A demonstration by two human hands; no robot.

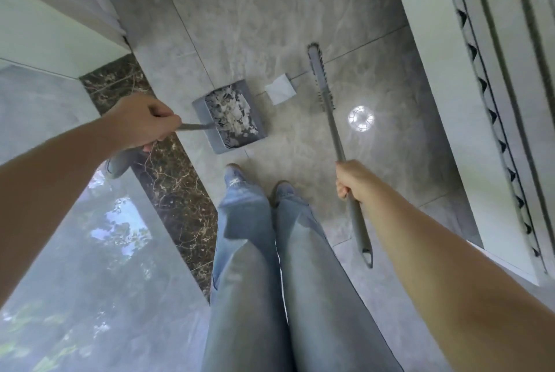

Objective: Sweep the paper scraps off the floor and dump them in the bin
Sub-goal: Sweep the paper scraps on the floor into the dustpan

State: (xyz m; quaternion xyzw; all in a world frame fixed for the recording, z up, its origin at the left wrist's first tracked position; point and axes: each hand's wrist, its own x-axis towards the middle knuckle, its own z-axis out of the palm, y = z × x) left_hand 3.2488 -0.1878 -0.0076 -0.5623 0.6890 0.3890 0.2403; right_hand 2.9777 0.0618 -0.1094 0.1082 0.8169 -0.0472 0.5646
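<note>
Step in hand: sweeping nearly done, judged from the load already in the pan; one larger piece left on the floor.
Left hand [141, 120]: fingers curled tight round the thin grey handle of the grey plastic dustpan [231, 119]; pan set flat on the floor, mouth facing the broom.
Right hand [350, 179]: fingers wrapped round the grey broom pole [339, 149], gripped partway along its length; hollow end of the pole projecting behind the fist.
Broom head [319, 77]: long, narrow, dark-bristled, seen edge-on, standing just beyond the loose sheet.
Paper scraps [231, 113]: small, white, torn, irregular, heaped inside the pan.
Remaining piece: flat white square sheet of paper [280, 89], lying on the floor between pan mouth and broom head, close to both.
Floor [255, 11]: large polished grey marble-look tiles, glossy, with a bright lamp reflection; dark veined stone strip [168, 167] along the left edge.
Next move, as judged: one short stroke of the bristles toward the pan mouth to drive the sheet in; pan to be held firm against the tile.
Bin: not in view.
Risk, as judged: light flat sheet liable to slide under the pan lip on the smooth tile.
</note>
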